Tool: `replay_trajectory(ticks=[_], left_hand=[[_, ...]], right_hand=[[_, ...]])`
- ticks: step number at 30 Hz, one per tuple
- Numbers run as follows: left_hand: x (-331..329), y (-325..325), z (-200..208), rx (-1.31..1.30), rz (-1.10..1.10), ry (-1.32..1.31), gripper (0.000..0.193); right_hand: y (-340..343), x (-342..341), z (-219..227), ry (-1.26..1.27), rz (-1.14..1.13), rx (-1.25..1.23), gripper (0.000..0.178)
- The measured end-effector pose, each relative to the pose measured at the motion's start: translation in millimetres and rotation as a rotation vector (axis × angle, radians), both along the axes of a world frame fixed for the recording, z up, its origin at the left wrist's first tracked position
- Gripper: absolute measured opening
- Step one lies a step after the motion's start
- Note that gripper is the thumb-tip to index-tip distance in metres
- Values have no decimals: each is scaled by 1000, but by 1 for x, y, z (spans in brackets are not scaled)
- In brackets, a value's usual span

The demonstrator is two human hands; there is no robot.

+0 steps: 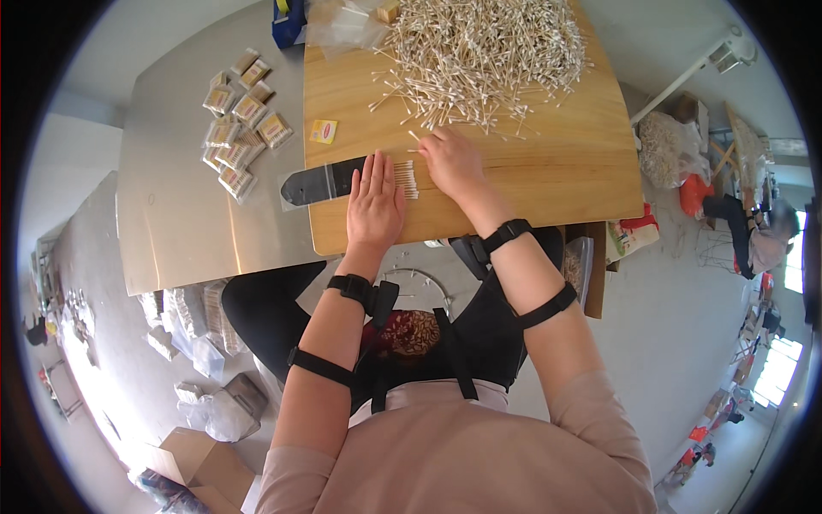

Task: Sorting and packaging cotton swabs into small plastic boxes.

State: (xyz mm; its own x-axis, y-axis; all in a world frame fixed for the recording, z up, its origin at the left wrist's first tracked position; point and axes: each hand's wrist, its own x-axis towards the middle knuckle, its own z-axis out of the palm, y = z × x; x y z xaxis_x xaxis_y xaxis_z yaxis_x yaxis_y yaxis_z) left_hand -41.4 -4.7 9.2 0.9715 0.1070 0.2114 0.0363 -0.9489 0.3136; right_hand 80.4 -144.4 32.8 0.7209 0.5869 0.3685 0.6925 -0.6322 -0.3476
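Observation:
My left hand (375,206) lies flat, fingers stretched out, across the right end of a black strip (321,182) with a rounded tip and a clear plastic sleeve around it. Beside its fingertips, a short row of cotton swabs (409,180) lies side by side on the wooden board (548,184). Just right of that row, my right hand (452,161) is closed in a pinch; swab tips stick out to the left of its fingers. How many it holds is hidden. Beyond both hands spreads a large heap of loose cotton swabs (488,60).
A small yellow card (324,131) lies on the board's left part. Several filled swab packs (240,137) are piled on the metal table (188,231). Clear plastic bags (342,26) and a blue tape dispenser (288,24) lie at the far edge. An open carton (205,458) stands on the floor.

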Motion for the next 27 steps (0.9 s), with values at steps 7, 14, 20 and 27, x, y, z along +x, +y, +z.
replay_trajectory(ticks=[7,14,20,27], left_hand=[[-1,-1,-2,13,9,20,55],[1,-3,4,1,9,7,54],[2,3,0,3,15,-17,53],[1,-2,0,-8,10,26,54]], right_hand=[[39,-4,-2,34,78,9,4],[36,-2,4,324,-16,90,3],[10,17,6,-50,7,120,10],[7,-12,-4,132,54,136,11]])
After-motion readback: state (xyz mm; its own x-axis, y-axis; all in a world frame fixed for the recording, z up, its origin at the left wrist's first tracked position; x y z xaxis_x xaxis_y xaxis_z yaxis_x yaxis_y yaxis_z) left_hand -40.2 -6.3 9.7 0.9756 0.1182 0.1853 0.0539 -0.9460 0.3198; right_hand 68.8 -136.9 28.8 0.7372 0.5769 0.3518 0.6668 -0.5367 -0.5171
